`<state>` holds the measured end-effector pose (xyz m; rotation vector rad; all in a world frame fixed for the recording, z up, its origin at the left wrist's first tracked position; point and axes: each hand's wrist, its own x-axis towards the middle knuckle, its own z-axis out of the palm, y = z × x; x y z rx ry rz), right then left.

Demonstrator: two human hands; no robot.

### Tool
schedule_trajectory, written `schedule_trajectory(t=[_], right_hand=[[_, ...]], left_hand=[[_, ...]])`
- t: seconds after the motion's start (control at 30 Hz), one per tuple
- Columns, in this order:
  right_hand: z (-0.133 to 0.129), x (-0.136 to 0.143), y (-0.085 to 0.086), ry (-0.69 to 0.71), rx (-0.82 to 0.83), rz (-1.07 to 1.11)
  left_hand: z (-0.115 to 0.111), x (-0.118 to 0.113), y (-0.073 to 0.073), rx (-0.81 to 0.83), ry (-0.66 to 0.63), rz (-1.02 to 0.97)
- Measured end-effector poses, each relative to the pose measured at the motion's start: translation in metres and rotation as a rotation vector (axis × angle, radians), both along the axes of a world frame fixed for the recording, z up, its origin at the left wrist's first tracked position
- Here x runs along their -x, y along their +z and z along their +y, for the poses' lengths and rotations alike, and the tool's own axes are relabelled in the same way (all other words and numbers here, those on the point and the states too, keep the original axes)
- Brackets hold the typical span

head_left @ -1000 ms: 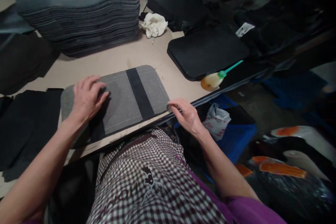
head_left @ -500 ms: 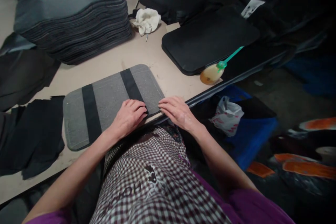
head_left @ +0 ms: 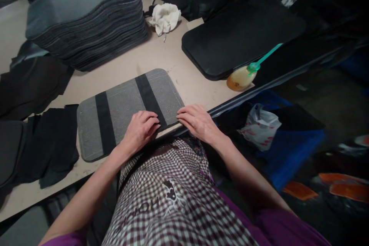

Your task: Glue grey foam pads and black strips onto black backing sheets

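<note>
A grey rectangular panel (head_left: 125,102) with rounded corners lies flat at the table's front edge. Two black strips cross it: a left strip (head_left: 105,123) and a right strip (head_left: 150,98). My left hand (head_left: 141,128) is closed on the panel's near edge beside the lower end of the right strip; its thumb is mostly hidden. At the near right corner, my right hand (head_left: 196,122) is closed on the panel's edge, fingers together. The underside of the panel is out of sight.
A tall stack of grey panels (head_left: 89,19) stands behind. Black cut pieces (head_left: 53,142) lie to the left. At right are black panels (head_left: 239,38) and a squeeze bottle (head_left: 240,78) with a green nozzle. A white crumpled cloth (head_left: 165,17) sits farther back. A plastic bag (head_left: 261,125) is below the table.
The view has shifted slightly, so the table's things appear a little farther right. Both hands stay at the panel's near edge, with hardly any movement against it.
</note>
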<state>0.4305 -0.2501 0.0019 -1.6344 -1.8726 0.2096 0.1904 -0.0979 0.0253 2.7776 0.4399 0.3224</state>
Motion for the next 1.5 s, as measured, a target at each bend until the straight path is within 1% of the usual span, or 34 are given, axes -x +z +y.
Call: schedule_trajectory(t=[0.17, 0.27, 0.33, 0.4, 0.5, 0.57, 0.63, 0.73, 0.87, 1.07, 1.3, 1.5], right_hand=[[-0.002, 0.002, 0.001, -0.009, -0.011, -0.017], [-0.001, 0.003, 0.000, -0.012, -0.022, -0.025], [0.000, 0.004, 0.000, -0.018, -0.025, -0.022], [0.002, 0.004, 0.001, -0.026, -0.020, -0.018], [0.004, 0.004, 0.003, -0.029, -0.010, -0.012], [0.004, 0.005, 0.005, -0.029, 0.001, -0.009], [0.005, 0.005, 0.006, -0.034, 0.005, -0.002], [0.005, 0.005, 0.009, -0.043, 0.004, 0.005], [0.006, 0.006, 0.013, -0.034, -0.008, 0.011], [0.006, 0.006, 0.015, -0.035, -0.008, 0.015], [0.005, 0.006, 0.013, -0.038, -0.025, 0.003], [0.006, 0.007, 0.014, -0.043, -0.037, 0.000]], left_hand=[[0.003, -0.004, 0.003, 0.032, 0.040, 0.000], [0.019, -0.008, 0.005, 0.046, 0.084, -0.031], [0.040, -0.012, 0.005, 0.038, 0.138, -0.058], [0.067, -0.018, 0.003, 0.022, 0.204, -0.080], [0.112, -0.029, -0.003, -0.011, 0.300, -0.092], [0.138, -0.037, -0.008, -0.036, 0.341, -0.083], [0.157, -0.045, -0.011, -0.055, 0.358, -0.060], [0.176, -0.056, -0.013, -0.069, 0.357, -0.007], [0.190, -0.066, -0.013, -0.094, 0.345, 0.076], [0.200, -0.073, -0.012, -0.090, 0.350, 0.142], [0.199, -0.075, -0.007, -0.092, 0.346, 0.135], [0.196, -0.078, -0.005, -0.112, 0.361, 0.134]])
